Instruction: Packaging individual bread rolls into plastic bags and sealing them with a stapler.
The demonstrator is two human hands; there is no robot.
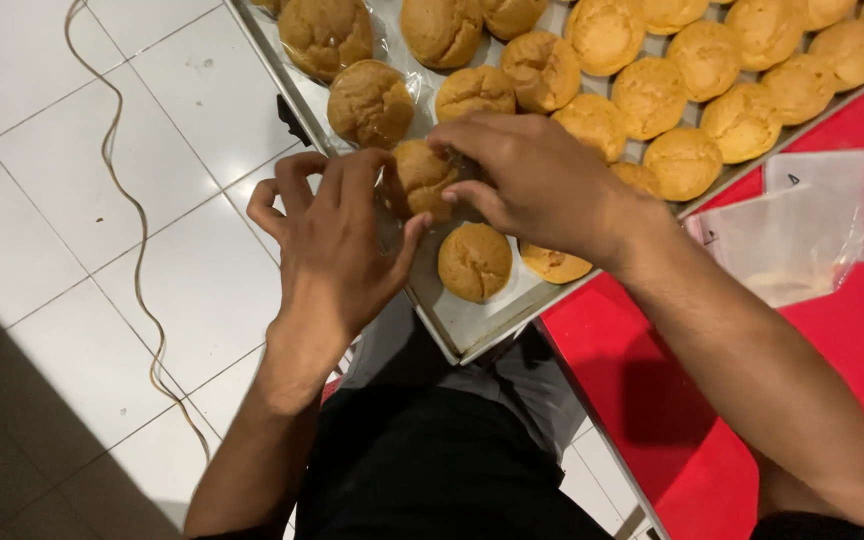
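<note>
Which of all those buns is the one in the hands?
The bun at the tray's near end, pinched between left hand and right hand; all others lie untouched.

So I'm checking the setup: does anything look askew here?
The tray of buns juts past the red table over the floor. A cord trails loose there.

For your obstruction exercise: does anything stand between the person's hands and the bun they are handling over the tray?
Nothing visible does. The left hand and right hand both already touch the bun, which seems to sit in clear plastic wrap above the metal tray.
</note>
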